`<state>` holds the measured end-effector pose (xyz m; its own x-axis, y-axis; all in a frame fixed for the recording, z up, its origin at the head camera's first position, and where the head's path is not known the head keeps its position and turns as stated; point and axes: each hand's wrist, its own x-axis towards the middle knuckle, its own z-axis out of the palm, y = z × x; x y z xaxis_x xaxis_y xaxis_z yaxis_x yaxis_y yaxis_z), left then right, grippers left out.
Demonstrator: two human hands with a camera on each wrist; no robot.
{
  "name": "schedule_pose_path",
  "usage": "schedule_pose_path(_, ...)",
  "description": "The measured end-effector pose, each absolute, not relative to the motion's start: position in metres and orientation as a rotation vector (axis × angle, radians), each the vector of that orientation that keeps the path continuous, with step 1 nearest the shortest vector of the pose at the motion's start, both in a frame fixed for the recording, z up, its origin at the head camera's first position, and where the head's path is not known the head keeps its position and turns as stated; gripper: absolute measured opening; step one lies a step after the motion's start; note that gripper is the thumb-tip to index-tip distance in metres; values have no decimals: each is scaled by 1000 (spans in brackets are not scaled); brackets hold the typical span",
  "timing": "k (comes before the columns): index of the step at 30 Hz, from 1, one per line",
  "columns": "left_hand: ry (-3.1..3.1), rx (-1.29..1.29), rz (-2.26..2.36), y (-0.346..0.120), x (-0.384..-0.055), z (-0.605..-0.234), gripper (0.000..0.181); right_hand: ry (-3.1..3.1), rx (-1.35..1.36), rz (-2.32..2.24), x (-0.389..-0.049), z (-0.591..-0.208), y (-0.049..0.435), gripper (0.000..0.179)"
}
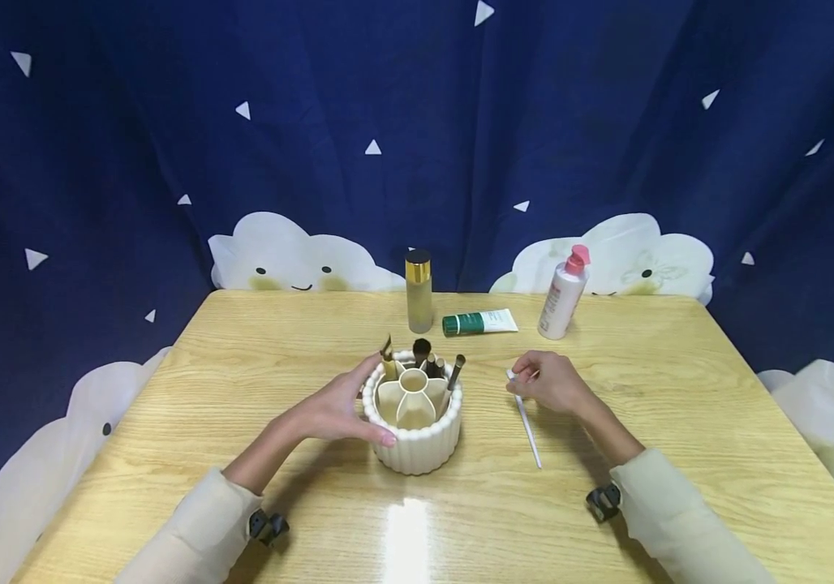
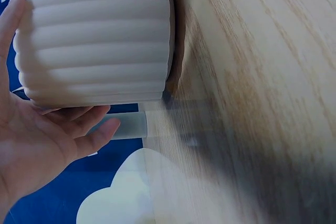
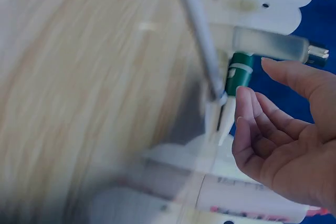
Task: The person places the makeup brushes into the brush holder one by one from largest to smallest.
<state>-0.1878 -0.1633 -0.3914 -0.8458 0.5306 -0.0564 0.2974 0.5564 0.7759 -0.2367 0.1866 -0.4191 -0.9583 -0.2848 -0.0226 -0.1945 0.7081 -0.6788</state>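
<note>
A round white ribbed organizer [image 1: 419, 448] with a petal-shaped divider stands on the table, several makeup brushes [image 1: 422, 350] upright in its compartments. My left hand [image 1: 347, 405] grips its left side, thumb at the front and fingers round the far side; the left wrist view shows the palm beside the ribbed wall [image 2: 97, 40]. A slim white stick [image 1: 528, 430] lies on the table to the right. Over its far end is my right hand [image 1: 550, 381]. In the right wrist view, thumb and forefinger are apart, and the stick [image 3: 199, 30] ends just beside the loosely bent fingers.
Behind the organizer stands a clear bottle [image 1: 419, 300] with a black and gold cap. A green and white tube [image 1: 480, 322] lies beside it, and a white pump bottle [image 1: 564, 300] with a pink top stands farther right. A dark blue curtain [image 1: 432, 122] hangs behind the table.
</note>
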Motion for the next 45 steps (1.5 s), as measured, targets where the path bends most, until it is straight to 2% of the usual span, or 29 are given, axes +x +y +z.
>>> schedule_pose_path(9,2509,681,1171,-165,-187,-391,124,2720,-227,-979,-244,-424,193,23)
schedule_pose_path(22,2512,684,1162,-163,-188,-392,122,2797,-266,-849,-248,-432,188,12)
schedule_pose_path(29,2518,682,1151,-164,-188,-391,122,2814,-231,-772,-249,-432,184,15)
schedule_pose_path(36,2511,689,1168,-164,-189,-392,121,2780,-233,-864,-242,-426,184,7)
schedule_pose_path(45,2504,701,1173,-164,-190,-394,121,2753,-217,-1055,-231,-409,182,12)
